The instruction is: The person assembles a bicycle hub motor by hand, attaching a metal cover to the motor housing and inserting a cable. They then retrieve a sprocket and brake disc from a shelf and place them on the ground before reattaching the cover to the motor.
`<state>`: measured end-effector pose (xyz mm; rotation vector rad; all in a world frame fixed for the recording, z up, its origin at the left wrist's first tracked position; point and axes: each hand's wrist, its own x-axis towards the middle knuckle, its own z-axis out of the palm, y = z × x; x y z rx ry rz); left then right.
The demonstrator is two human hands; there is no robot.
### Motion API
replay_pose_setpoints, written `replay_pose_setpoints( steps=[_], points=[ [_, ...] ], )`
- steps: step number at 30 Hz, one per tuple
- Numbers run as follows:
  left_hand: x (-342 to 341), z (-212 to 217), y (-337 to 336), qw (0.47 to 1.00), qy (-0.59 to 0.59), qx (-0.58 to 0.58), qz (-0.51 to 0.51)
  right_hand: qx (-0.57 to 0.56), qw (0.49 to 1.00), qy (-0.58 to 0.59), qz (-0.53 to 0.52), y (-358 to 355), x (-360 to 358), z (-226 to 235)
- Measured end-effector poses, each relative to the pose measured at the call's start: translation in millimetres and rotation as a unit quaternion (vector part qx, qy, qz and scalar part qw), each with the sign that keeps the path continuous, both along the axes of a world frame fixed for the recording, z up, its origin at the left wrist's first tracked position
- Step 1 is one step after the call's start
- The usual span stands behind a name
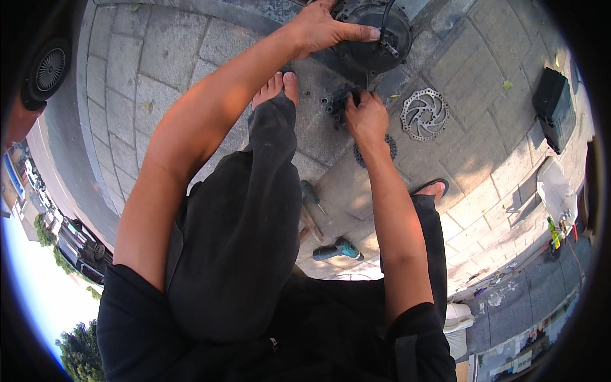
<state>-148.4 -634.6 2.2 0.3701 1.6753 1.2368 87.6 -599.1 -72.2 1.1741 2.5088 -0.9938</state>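
Note:
A round black hub motor (370, 54) with a cable at its middle stands at the top of the view. My left hand (321, 30) grips its left side, the thumb laid across its face and the other fingers partly cut off by the frame's upper edge. Below the motor, my right hand (367, 114) is closed at a small heap of dark bolts (337, 108) on the paving; what its fingertips pinch is hidden. A dark toothed sprocket (391, 149) lies partly covered by my right wrist. Right of that hand, a silver brake disc (425, 114) lies flat.
Between my legs lie a teal and black cordless drill (338, 250) and a screwdriver (312, 193). A black case (554, 108) stands at the far right, near a white sack (557, 188). A kerb and road run along the left, with a parked car (79, 251).

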Motion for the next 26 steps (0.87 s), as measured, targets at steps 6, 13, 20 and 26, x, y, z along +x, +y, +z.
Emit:
replay_pose_setpoints(
  steps=[6,13,20,26],
  points=[
    [1.1,9.2,-7.1,0.999,-0.022,-0.010,0.020,0.005,0.999,0.007,0.054,-20.7,-9.2,-3.8],
    [-0.1,-10.8,-2.8,1.000,-0.001,-0.018,0.011,0.000,0.980,0.070,0.186,-46.3,-33.1,-9.5],
    [-2.0,1.9,-2.4,1.000,-0.005,-0.014,0.003,-0.018,0.962,0.085,0.257,-43.1,-28.0,-5.0],
    [-0.1,-15.9,-1.9,1.000,-0.029,0.005,-0.008,-0.076,0.992,-0.062,0.082,-27.4,28.9,20.4]
  ],
)
